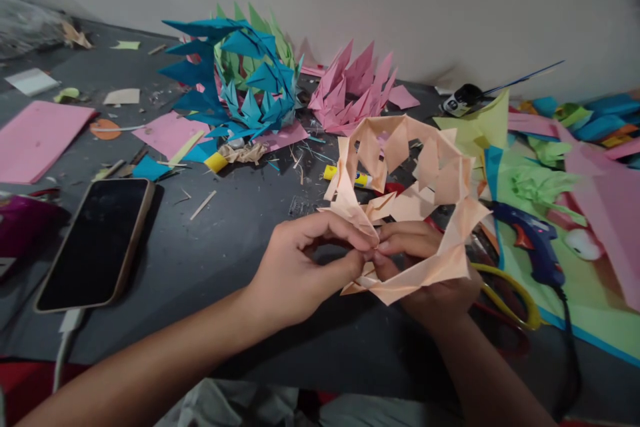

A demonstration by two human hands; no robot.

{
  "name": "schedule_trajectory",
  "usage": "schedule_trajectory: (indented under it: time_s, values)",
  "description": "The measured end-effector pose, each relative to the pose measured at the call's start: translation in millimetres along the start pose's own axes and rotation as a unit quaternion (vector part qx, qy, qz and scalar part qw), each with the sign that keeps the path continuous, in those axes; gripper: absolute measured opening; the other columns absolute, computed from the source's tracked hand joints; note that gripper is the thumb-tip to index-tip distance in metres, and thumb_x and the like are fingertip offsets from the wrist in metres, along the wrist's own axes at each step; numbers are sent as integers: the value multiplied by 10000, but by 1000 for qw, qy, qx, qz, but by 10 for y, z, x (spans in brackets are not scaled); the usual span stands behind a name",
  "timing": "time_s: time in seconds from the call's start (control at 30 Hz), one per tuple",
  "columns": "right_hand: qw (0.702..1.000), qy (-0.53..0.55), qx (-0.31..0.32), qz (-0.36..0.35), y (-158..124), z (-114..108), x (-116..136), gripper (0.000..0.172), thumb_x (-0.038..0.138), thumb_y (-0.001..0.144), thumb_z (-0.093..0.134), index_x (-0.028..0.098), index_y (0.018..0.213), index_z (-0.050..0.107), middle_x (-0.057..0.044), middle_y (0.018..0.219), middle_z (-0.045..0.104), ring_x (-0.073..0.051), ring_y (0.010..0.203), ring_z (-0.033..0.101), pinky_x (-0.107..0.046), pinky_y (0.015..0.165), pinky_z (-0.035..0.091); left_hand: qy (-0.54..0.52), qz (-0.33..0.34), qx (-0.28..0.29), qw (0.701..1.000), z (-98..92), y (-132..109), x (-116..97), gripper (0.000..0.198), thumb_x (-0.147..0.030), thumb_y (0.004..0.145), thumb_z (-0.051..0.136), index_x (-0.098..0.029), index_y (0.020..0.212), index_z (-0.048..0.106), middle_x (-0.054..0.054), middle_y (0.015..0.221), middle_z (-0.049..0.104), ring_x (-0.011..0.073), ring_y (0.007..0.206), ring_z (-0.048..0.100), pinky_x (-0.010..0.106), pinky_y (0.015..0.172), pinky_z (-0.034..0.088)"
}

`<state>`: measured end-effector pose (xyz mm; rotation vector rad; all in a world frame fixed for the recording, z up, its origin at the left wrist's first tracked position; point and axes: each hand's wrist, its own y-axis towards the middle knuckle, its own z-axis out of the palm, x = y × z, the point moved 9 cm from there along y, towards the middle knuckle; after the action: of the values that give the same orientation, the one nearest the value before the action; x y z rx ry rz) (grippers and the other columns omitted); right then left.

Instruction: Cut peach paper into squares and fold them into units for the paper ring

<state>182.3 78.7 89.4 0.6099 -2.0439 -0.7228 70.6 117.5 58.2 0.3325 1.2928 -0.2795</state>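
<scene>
A peach folded-paper ring [453,260] with pointed flaps is held up above the dark table. My left hand [310,267] pinches its near-left edge between thumb and fingers. My right hand [435,287] reaches inside and under the ring, its fingertips pinching the same spot and meeting those of my left hand. Part of the right hand is hidden behind the paper. Beyond the ring lies a yellow glue stick [363,179], partly covered by it. Behind stand a pink folded-paper ring [345,100] and stacked blue and green paper rings [260,90].
A phone [95,240] on a cable lies at left, near pink paper sheets [43,140]. At right are yellow-handled scissors [520,297], a blue glue gun [535,243] with its cord, and heaped coloured paper [600,193]. A black paint jar [463,100] lies by the wall. Paper scraps litter the table.
</scene>
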Motion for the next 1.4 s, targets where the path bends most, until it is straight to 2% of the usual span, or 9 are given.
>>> schedule_trajectory:
  time_s: [0.13,0.33,0.53,0.67,0.8,0.97,1.13,1.4]
  values:
    - [1000,-4,14,-2,18,9,5,142,101,725,601,212,792,543,-1,752,625,-128,657,623,-237,595,527,2,-6,8,1000,11,-1,11,61,-75,692,620,-134,684,609,42,763,682,117,663,641,206,618,535]
    - [1000,13,17,6,52,14,17,139,116,724,615,217,712,521,9,703,609,-123,630,612,-236,577,517,8,0,16,1000,25,11,4,42,-108,699,632,-134,674,609,60,775,684,133,708,646,199,599,538]
    - [999,33,11,11,42,11,31,159,84,739,576,219,690,508,25,675,612,-118,623,613,-227,549,511,9,8,14,1000,19,8,10,40,-106,707,635,-132,687,614,60,774,688,127,714,647,209,654,540]
    - [998,54,-11,20,-5,-18,-12,139,98,723,617,216,763,554,1,760,636,-136,678,627,-256,615,531,-1,9,9,1000,6,2,15,65,-71,704,632,-134,699,616,45,767,690,116,705,649,192,651,533]
    - [998,47,-38,26,-28,-49,-42,244,82,695,646,228,881,587,-17,804,660,-164,706,636,-294,637,544,-6,14,4,1000,-5,3,-11,83,-54,695,633,-135,701,618,36,755,693,108,705,651,175,662,527]
    - [999,23,-29,5,22,-20,30,197,82,706,623,234,824,580,-8,726,653,-156,653,634,-280,592,540,10,20,6,1000,3,8,-31,75,-62,691,628,-136,680,617,47,753,695,121,700,652,188,654,529]
    - [999,30,-4,29,48,14,10,144,114,725,588,233,786,534,15,698,628,-144,633,627,-273,568,527,23,4,11,1000,12,5,6,82,-55,676,614,-137,674,617,42,728,688,117,666,641,185,611,522]
    - [998,46,-3,36,19,2,-20,138,150,721,616,230,703,506,18,698,614,-131,611,613,-266,566,524,3,8,14,1000,25,3,18,79,-59,676,628,-135,667,611,42,727,686,115,679,642,185,627,528]
